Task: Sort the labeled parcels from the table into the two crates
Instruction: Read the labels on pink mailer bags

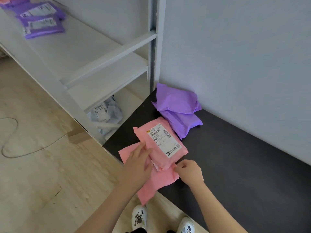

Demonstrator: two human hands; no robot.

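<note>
A pink parcel (pixel 164 142) with a white shipping label lies on top of a second pink parcel (pixel 156 184) at the near left corner of the dark table (pixel 235 157). My left hand (pixel 138 163) lies with straight fingers on the left side of the top parcel. My right hand (pixel 190 170) pinches the pink stack at its near right edge. Two purple parcels (pixel 178 111) are stacked further back against the wall, labels hidden. No crate is in view.
A white metal shelf rack (pixel 101 64) stands to the left, with purple labelled parcels (pixel 40 21) on an upper shelf and a grey labelled parcel (pixel 106 113) low down. A cable (pixel 10 132) loops over the wooden floor. My white shoes (pixel 139 216) are below.
</note>
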